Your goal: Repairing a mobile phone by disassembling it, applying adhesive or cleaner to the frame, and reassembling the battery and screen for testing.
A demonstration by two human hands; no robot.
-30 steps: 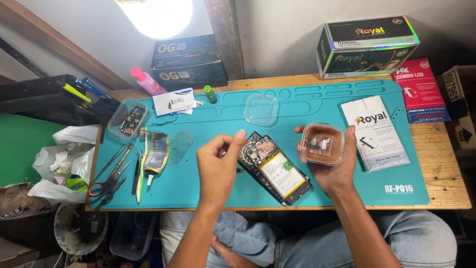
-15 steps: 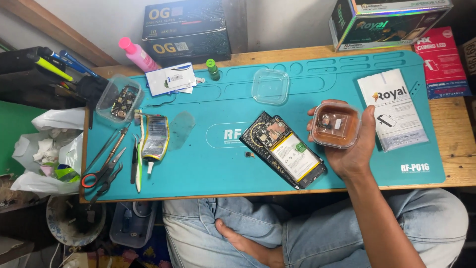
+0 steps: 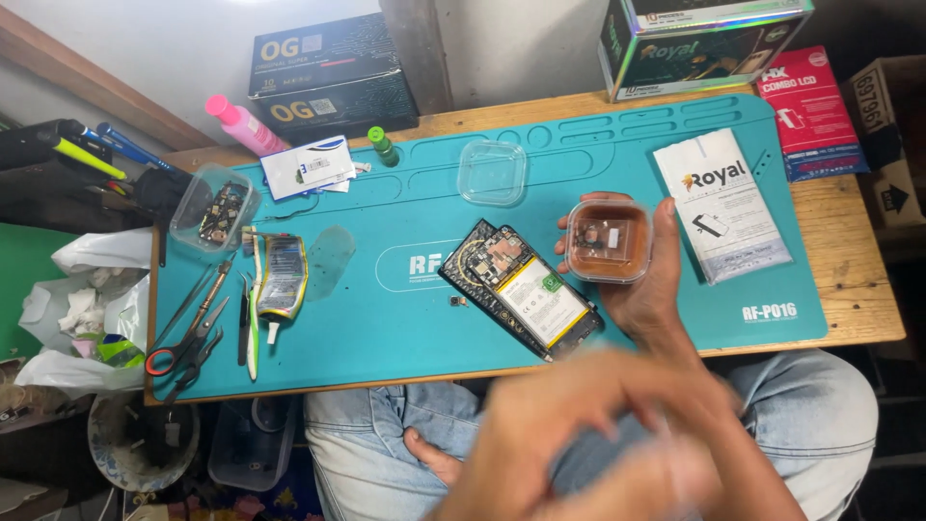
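right hand (image 3: 644, 280) cupped under small clear container (image 3: 609, 240), just right of opened phone (image 3: 521, 289) | phone's long axis diagonal on teal mat (image 3: 386, 318) | left hand (image 3: 569, 434) blurred, grip unreadable, nearer camera

- You sit at a wooden table (image 3: 849, 280), most of it covered by a teal work mat (image 3: 386, 318).
- On the mat lie an opened phone (image 3: 521, 289), a clear lid (image 3: 492, 173), a white packet (image 3: 721, 205), a small green bottle (image 3: 383, 147) and a white card (image 3: 311, 166).
- At its left edge you have a clear box of parts (image 3: 210, 208), a glue pouch (image 3: 281, 275), scissors (image 3: 183, 342) and tweezers (image 3: 203, 289).
- Behind the mat stand black boxes (image 3: 328, 72) and a pink bottle (image 3: 241, 124).
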